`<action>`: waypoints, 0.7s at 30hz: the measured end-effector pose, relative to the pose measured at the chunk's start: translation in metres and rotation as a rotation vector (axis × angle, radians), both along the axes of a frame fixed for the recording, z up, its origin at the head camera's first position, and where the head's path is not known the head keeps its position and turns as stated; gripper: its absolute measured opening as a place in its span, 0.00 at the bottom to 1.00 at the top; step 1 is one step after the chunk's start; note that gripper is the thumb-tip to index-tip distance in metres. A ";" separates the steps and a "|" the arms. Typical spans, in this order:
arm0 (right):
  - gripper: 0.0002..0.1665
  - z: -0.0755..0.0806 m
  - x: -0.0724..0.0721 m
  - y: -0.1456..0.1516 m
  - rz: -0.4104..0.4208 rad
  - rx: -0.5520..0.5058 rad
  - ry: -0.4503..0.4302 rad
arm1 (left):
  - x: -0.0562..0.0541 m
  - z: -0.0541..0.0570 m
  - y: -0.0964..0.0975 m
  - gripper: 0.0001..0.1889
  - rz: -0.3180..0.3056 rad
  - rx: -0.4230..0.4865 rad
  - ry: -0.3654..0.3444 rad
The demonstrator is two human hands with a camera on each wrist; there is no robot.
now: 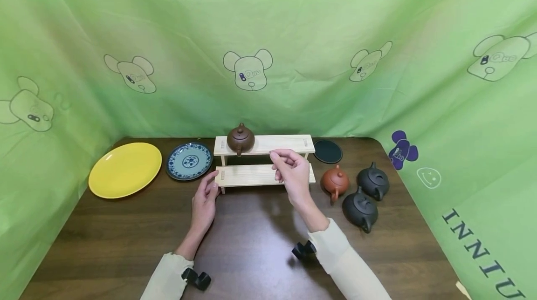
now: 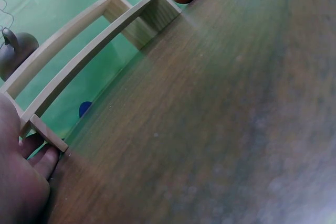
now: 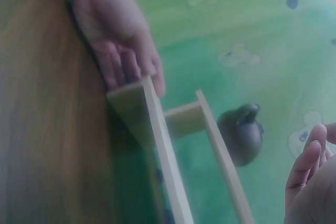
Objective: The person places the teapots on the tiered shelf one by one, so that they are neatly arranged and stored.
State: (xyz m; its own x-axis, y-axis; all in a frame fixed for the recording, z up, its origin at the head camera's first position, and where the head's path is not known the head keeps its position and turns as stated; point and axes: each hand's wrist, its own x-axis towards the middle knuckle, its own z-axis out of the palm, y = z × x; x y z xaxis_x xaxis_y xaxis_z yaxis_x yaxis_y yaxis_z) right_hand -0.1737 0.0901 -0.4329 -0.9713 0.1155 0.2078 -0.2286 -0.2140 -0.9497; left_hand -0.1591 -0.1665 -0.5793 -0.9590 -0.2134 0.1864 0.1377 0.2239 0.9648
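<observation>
A two-tier wooden display stand (image 1: 247, 175) stands at the back of the table. On its upper tier sits a dark brown teapot (image 1: 241, 139), lid on, spout facing the front. My left hand (image 1: 204, 202) holds the left end of the lower tier, its fingers (image 2: 44, 161) against the outer side of the end panel. Raised in front of the stand's right half, my right hand (image 1: 292, 174) has loosely bent fingers and a thumb near the index finger, with nothing held. The lower tier carries no teapot.
Right of the stand are a reddish-brown teapot (image 1: 335, 181), two black teapots (image 1: 373, 182) and a dark round plate (image 1: 328, 151). To the left lie a blue patterned plate (image 1: 189, 161) and a yellow oval plate (image 1: 125, 170). Green curtain (image 1: 293, 104) encloses the table's back and sides.
</observation>
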 end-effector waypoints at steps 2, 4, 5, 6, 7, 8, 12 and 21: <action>0.11 0.001 0.002 0.007 -0.004 0.010 0.009 | 0.002 0.003 0.001 0.19 -0.001 0.002 0.027; 0.11 0.001 0.003 0.015 -0.015 0.017 0.019 | 0.003 0.002 0.001 0.19 0.000 0.004 0.039; 0.11 0.001 0.004 0.019 -0.021 0.019 0.024 | 0.003 0.003 0.001 0.19 0.000 0.003 0.039; 0.10 0.002 0.004 0.022 -0.027 0.023 0.029 | 0.003 0.003 0.001 0.19 0.000 0.003 0.034; 0.10 0.002 0.005 0.026 -0.032 0.027 0.032 | 0.003 0.002 0.001 0.19 -0.002 0.001 0.021; 0.10 0.002 0.006 0.030 -0.036 0.031 0.033 | 0.002 0.000 0.000 0.19 0.000 0.000 0.007; 0.05 0.005 0.013 0.044 -0.032 0.024 -0.005 | 0.000 -0.002 -0.001 0.19 0.004 0.009 -0.022; 0.08 0.006 0.032 0.073 -0.067 0.015 -0.033 | 0.003 0.001 0.000 0.19 0.002 0.024 0.031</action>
